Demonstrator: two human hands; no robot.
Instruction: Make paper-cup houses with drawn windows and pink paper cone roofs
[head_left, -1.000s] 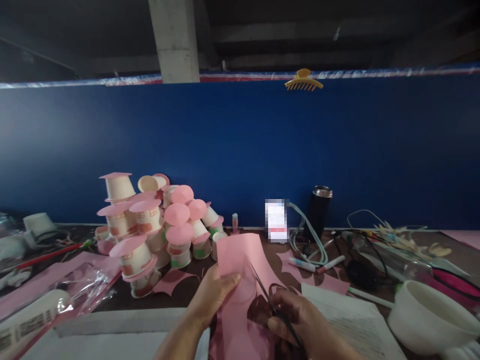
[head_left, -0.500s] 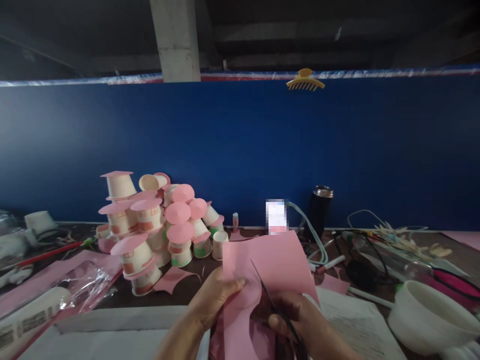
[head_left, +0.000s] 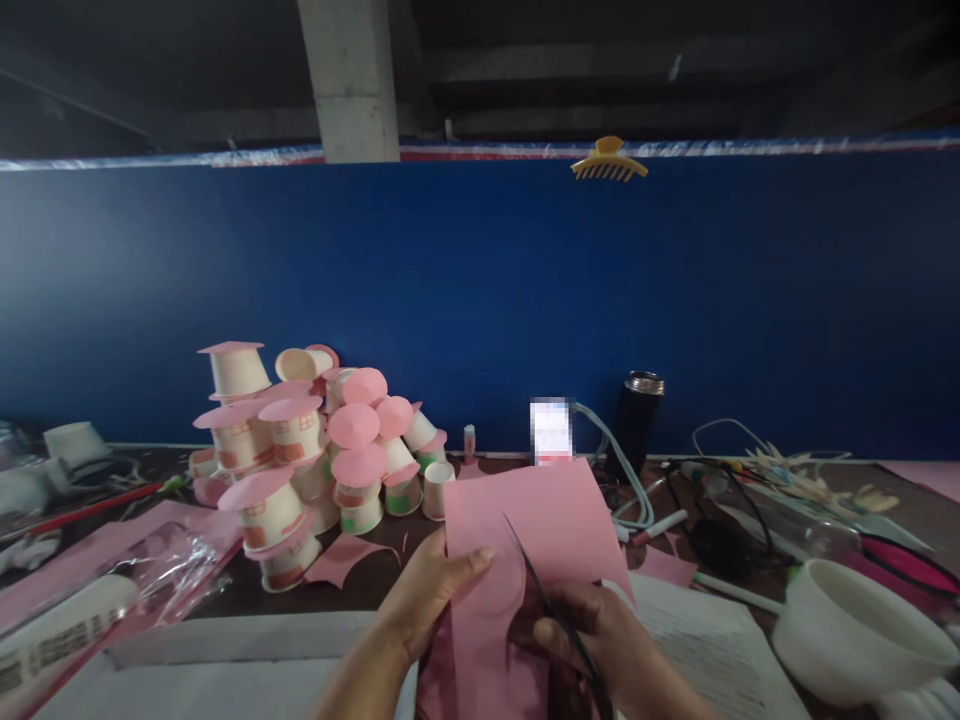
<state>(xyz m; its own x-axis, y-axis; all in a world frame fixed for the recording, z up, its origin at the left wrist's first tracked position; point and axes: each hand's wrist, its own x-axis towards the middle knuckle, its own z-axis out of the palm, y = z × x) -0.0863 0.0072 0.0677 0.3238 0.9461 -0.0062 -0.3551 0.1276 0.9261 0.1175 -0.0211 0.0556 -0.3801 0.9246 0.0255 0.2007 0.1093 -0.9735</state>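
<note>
My left hand [head_left: 431, 590] grips the left side of a pink sheet of paper [head_left: 551, 510], its thumb lying on the front face and the other fingers hidden behind. In my right hand [head_left: 600, 630] is a pair of scissors [head_left: 544, 590], its fingers wrapped round the handles. One dark blade lies over the front of the sheet, pointing up and left, along a curved cut edge. The other blade is not visible. Below the blades, a cut part of the sheet hangs down toward my lap.
Paper cups [head_left: 289, 505] with pink paper discs stand stacked at the left. Pink scraps [head_left: 349, 560] lie in front of them. A black flask [head_left: 640, 425] stands by the blue partition [head_left: 480, 290]. At the right are a white bowl-like cup [head_left: 855, 630], cables and a printed page [head_left: 712, 640].
The scissors remain in the curved cut with slight movement of the blade and right hand. The cut lower part of the sheet has shifted a little. My left hand stays on the paper.
</note>
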